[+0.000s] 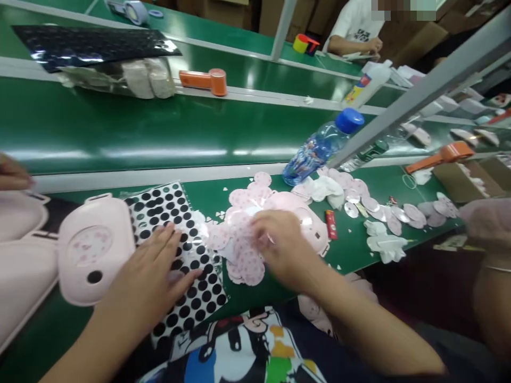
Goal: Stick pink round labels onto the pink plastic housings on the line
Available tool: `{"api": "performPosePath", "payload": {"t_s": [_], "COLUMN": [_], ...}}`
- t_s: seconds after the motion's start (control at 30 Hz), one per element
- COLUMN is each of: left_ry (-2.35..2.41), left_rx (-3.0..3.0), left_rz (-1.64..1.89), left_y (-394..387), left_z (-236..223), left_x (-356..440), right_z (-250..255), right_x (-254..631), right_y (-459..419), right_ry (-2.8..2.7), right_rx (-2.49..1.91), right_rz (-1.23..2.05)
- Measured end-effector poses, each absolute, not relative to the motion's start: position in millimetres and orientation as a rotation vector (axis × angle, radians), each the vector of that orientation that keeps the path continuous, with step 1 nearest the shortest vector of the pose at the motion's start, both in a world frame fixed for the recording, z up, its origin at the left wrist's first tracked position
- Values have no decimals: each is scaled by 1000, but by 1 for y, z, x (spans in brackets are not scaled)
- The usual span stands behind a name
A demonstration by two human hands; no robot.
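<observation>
My left hand (154,271) lies flat, fingers spread, on a white sheet of black round dots (195,303). Left of it is a pale pink plastic lid (98,223) with a flower-patterned oval and one black dot on it. My right hand (281,242) is over a pile of pink patterned paper discs (247,266), its fingers curled together; what they pinch is hidden. Just beyond that hand lies another pink plastic piece (313,226) with a small dark opening, partly covered by the hand and discs.
A blue-capped bottle (315,151) stands tilted-looking behind the pile. A small red packet (331,224) and more discs (393,218) lie to the right. An orange tape dispenser (203,81) rests on the far ledge. Another person's hand (14,173) shows at left; a person (355,32) sits across.
</observation>
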State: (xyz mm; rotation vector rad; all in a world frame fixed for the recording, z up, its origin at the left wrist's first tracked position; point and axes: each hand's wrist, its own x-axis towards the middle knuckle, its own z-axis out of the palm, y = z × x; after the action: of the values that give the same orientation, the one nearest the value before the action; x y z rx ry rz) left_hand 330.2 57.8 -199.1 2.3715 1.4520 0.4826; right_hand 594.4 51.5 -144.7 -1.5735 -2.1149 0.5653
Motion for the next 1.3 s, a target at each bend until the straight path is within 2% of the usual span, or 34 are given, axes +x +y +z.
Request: {"api": "performPosePath", "payload": {"t_s": [0.1, 0.23, 0.4, 0.57, 0.7, 0.87, 1.0, 1.3], "left_ry": [1346, 971, 917, 900, 871, 825, 845, 783], "left_rx": [2068, 1272, 574, 513, 543, 757, 846, 800], "left_rz": [518, 217, 398, 613, 612, 832, 1002, 1047], "left_y": [53, 47, 50, 42, 35, 30, 28, 22], "left_z": [-168, -150, -158, -153, -148, -148, -148, -146], "left_x": [367, 446, 511, 525, 523, 510, 500, 485], "right_z": [-147, -169, -172, -166, -160, -138, -112, -108], "right_x": [677, 731, 724, 704, 703, 710, 685, 644], "right_y": [50, 52, 42, 24, 12, -3, -15, -7], "right_ry": [-1342, -1113, -927, -814, -696, -942, -1209, -1545], "right_rx": [-1959, -2009, -1855, -1587, -1411, -1501, -1517, -1623], "right_rz": [734, 944, 1061, 1209, 1275, 1043, 1020, 743]}}
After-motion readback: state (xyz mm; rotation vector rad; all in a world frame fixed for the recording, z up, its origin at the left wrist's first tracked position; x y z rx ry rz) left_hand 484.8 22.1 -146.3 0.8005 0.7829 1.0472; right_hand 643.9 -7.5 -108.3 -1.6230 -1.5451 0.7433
